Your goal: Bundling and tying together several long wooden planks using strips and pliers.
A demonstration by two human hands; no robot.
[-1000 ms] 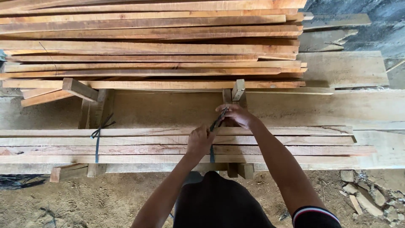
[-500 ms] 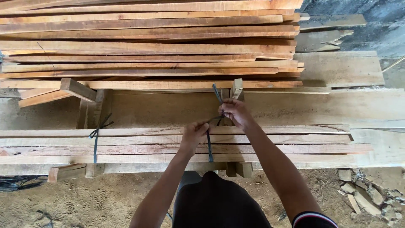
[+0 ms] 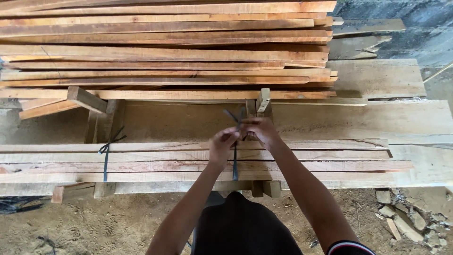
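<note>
Both hands meet over the near bundle of planks (image 3: 198, 160): the left hand (image 3: 222, 144) and right hand (image 3: 261, 132) each pinch an end of the dark strap (image 3: 234, 163), drawn up to cinch the boards together. A 2nd strap (image 3: 105, 158), already knotted, binds the left end.

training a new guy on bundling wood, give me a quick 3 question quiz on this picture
1. True or false: both hands, left hand and right hand, are at the dark strap around the bundle of planks.
2. Which is already tied on the bundle's left part? A) a knotted strap B) a metal clamp C) a rope net
3. What lies beyond the bundle, farther from the person?

Key: 1 true. 2 A. 3 a big stack of planks.
</note>
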